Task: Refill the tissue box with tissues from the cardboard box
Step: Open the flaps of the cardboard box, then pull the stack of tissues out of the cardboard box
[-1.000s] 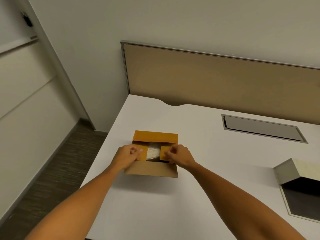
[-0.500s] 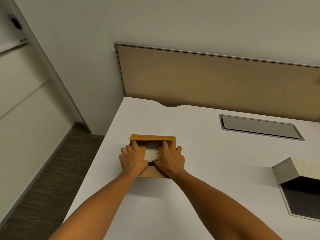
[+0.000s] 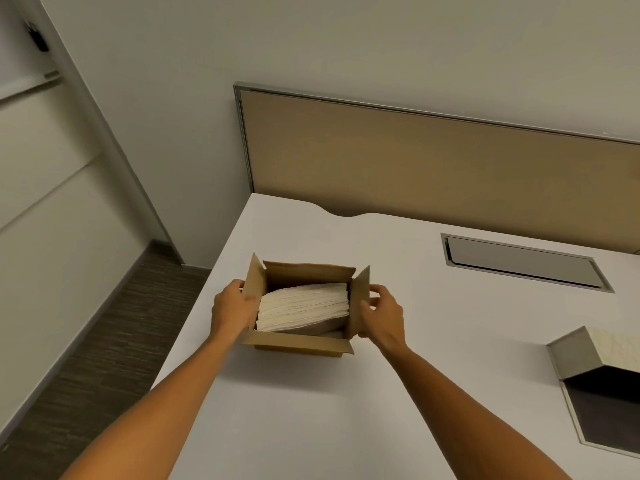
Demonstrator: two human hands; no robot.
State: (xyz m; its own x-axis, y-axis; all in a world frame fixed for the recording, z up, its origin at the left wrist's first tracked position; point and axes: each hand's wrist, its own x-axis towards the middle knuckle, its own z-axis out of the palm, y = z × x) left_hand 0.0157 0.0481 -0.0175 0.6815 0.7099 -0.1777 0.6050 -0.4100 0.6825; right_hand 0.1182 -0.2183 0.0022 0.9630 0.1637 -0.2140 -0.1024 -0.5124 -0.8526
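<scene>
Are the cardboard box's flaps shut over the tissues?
No, the left hand and right hand hold the side flaps of the cardboard box apart, exposing the tissues.

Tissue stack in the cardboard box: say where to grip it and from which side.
Probably from above, through the open top: walls block every side. Grip the tissue stack across its near and far long edges, where gaps show inside the cardboard box.

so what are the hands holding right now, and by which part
The open brown cardboard box, by its side flaps: the left hand pinches the left flap, the right hand grips the right flap.
</scene>
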